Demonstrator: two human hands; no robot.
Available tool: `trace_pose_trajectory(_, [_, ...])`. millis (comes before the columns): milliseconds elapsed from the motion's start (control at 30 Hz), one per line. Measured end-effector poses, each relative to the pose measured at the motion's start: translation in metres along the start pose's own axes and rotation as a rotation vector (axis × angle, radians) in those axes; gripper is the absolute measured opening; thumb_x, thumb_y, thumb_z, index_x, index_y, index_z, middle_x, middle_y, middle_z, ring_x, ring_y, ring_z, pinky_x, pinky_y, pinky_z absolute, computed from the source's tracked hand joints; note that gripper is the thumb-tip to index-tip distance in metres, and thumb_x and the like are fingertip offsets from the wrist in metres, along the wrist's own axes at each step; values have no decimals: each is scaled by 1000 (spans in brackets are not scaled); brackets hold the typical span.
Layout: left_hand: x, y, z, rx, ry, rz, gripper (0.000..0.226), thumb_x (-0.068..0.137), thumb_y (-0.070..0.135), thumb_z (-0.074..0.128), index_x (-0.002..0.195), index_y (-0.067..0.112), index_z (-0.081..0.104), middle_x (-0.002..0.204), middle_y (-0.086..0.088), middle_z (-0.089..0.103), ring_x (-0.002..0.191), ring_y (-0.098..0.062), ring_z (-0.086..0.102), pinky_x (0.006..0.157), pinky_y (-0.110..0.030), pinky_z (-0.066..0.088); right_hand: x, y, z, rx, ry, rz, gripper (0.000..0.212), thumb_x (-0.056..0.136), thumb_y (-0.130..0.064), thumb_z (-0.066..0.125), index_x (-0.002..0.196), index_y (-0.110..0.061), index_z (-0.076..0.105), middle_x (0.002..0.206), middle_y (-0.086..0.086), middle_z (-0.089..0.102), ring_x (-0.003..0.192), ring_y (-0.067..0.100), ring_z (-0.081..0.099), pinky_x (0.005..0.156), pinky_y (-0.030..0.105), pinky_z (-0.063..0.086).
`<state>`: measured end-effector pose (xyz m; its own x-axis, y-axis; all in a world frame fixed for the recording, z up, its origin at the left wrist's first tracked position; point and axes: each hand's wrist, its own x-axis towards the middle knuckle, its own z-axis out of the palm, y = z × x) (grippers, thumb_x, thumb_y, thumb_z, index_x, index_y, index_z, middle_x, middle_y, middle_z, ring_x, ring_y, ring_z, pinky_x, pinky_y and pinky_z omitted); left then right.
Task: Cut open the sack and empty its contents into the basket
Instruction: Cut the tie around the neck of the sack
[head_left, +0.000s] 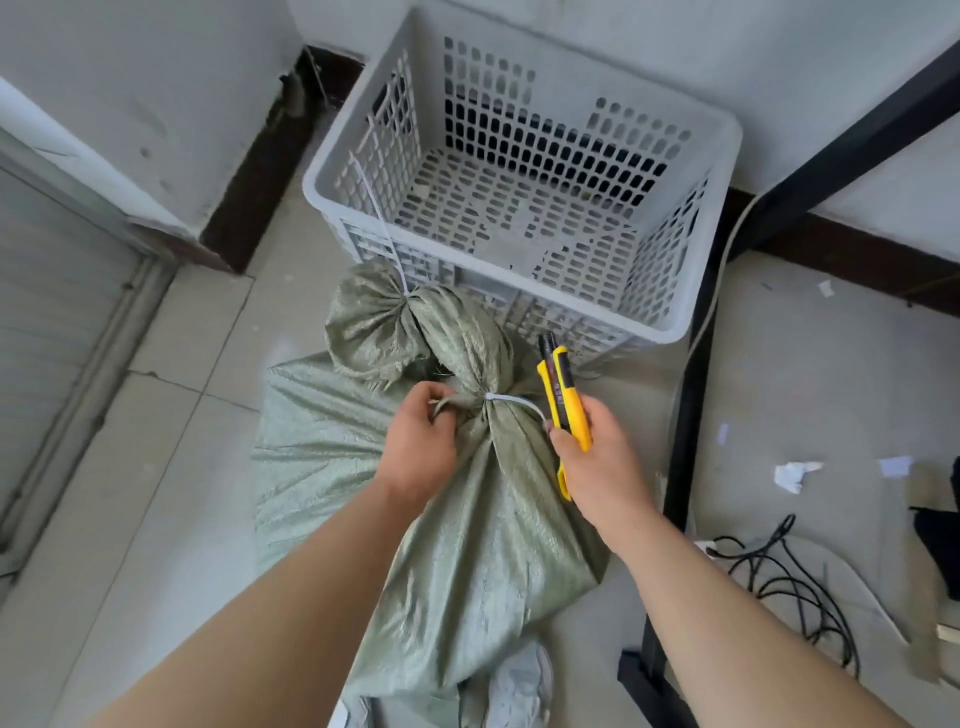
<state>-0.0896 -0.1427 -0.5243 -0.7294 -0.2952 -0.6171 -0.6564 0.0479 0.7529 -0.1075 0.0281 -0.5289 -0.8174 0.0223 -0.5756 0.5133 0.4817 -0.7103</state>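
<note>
Two white zip ties (506, 399) are cinching the neck of the green woven sack (483, 519), and whatever is filling it is staying hidden under the crinkled, shiny weave. Its lower end is running out of the bottom edge, partly covering a pale shoe (519, 686). The sack is lying on the tiled floor (171, 467), its bunched top touching the near wall of the grey perforated plastic basket (519, 156). The utility knife (563, 400) is showing a yellow and black body; its blade tip is too dark to make out. The left hand (418, 441) is pinching a fold of fabric beside the nearer tie, fingers curled in. The right hand (597, 462) is closing around the knife, tip pointing toward the basket.
</note>
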Motion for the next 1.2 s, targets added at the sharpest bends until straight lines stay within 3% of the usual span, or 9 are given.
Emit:
trace_pose_trajectory(100, [-11, 9, -23, -228, 38, -146, 13, 98, 9, 44, 94, 12, 56, 61, 2, 50, 40, 0, 45, 41, -14, 36, -9, -20, 14, 177, -30, 50, 21, 92, -20, 58, 106, -36, 56, 106, 8, 66, 80, 21, 60, 60, 29, 46])
trace_pose_trajectory(200, [-16, 8, -43, -313, 53, -224, 8, 89, 20, 56, 91, 16, 63, 75, -5, 59, 66, -16, 54, 66, -28, 45, -20, -32, 31, 260, -44, 74, 18, 91, -20, 60, 95, -38, 58, 105, 6, 68, 98, 23, 63, 74, 31, 50])
trace_pose_trajectory(367, [-26, 9, -56, -313, -31, -225, 66, 69, 50, 76, 123, 17, 57, 118, -1, 63, 110, -15, 59, 95, -31, 44, -39, -38, 60, 241, -116, 60, 26, 91, -23, 58, 115, -34, 59, 103, -4, 67, 96, 16, 63, 90, 39, 51])
trace_pose_trajectory(533, [-23, 9, -58, -220, 40, -192, 25, 78, 25, 77, 99, 17, 64, 100, -6, 71, 87, -16, 67, 73, -22, 55, -52, -38, 62, 287, -159, 73, 13, 88, -25, 59, 98, -31, 65, 97, 3, 71, 90, 24, 65, 84, 45, 53])
trace_pose_trajectory(633, [-25, 3, -59, -177, 22, -105, 16, 83, 6, 69, 95, 16, 66, 99, -7, 74, 87, -16, 71, 80, -28, 57, -47, -43, 50, 257, -119, 46, 7, 84, -27, 61, 88, -28, 67, 97, 10, 71, 95, 29, 66, 86, 49, 52])
trace_pose_trajectory(833, [-33, 6, -68, 43, 84, 81, 9, 87, 18, 68, 95, 16, 70, 86, 3, 73, 77, -4, 67, 76, -23, 55, -29, -81, 31, 62, -61, -194, 21, 95, -18, 53, 115, -24, 57, 101, -2, 66, 80, -1, 68, 69, 32, 52])
trace_pose_trajectory(933, [-31, 7, -67, 71, 63, 93, 15, 86, 21, 68, 88, 7, 71, 84, -14, 73, 69, -11, 62, 71, -37, 54, -24, -102, 34, 68, -44, -212, 34, 80, -31, 72, 110, -25, 56, 91, -1, 64, 79, 10, 65, 71, 34, 54])
trace_pose_trajectory(1033, [-34, 10, -67, -13, -16, 108, 4, 84, 16, 72, 87, 17, 73, 78, 2, 75, 68, -4, 65, 69, -25, 53, -13, -110, 45, 1, -27, -143, 38, 65, -37, 80, 93, -26, 57, 86, 7, 64, 79, 25, 65, 75, 46, 57])
trace_pose_trajectory(1200, [-39, 12, -72, -68, -57, 168, 47, 82, 7, 72, 114, 34, 51, 78, 4, 72, 66, -2, 66, 67, -16, 51, 11, -110, 56, -20, 73, -62, 31, 61, -25, 81, 80, -16, 58, 75, 14, 68, 65, 31, 66, 66, 49, 58])
